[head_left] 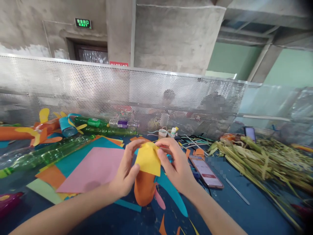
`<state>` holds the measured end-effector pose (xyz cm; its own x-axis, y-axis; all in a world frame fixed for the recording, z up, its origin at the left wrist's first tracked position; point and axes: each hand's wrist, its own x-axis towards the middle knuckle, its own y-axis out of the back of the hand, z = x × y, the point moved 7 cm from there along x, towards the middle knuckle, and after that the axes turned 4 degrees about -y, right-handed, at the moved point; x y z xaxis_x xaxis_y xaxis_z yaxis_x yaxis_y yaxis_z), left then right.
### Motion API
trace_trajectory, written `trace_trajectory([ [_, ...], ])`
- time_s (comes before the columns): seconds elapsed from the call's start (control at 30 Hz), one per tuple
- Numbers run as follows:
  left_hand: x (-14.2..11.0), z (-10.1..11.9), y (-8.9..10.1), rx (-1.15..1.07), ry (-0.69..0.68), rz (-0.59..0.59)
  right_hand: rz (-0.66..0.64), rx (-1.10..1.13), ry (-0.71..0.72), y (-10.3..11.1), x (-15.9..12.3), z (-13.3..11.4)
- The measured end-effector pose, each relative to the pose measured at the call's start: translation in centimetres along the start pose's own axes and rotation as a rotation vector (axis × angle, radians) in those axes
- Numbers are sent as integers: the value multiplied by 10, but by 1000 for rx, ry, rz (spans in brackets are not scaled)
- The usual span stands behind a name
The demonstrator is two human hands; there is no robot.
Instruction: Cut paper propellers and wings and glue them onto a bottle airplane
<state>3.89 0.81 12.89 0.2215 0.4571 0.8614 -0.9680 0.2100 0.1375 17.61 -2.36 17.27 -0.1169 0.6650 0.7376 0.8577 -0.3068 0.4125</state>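
A small square yellow sheet [148, 160], felt or craft paper, drapes over the top of an upright orange rounded body [145, 189]. My left hand [128, 171] curls round its left side, thumb on the sheet's edge and fingertips behind the top. On the other side my right hand [174, 161] pinches the sheet's upper right corner between thumb and fingers. What lies beneath the sheet is hidden. Just right of the orange body are a blue curved strip [173, 194] and a pink petal-shaped piece [159, 197].
Pink sheet [95, 169] tops a coloured stack at left, beside green plastic bottles [51, 155] and orange pieces with yellow petals [44, 130]. To the right lie a phone [206, 171], a white strip [237, 191] and dried stalks [259, 163]. A perforated metal panel [97, 85] stands behind.
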Motion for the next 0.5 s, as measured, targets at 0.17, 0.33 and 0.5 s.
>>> trace_trajectory([
  [0.17, -14, -8, -3, 331, 56, -89, -122, -148, 67, -2, 1, -12],
  [0.33, -14, -6, -7, 520, 17, -78, -214, -294, 47, -3, -1, -16],
  [0.5, -14, -6, -8, 583, -7, -87, -250, -383, 47, -4, -3, -19],
])
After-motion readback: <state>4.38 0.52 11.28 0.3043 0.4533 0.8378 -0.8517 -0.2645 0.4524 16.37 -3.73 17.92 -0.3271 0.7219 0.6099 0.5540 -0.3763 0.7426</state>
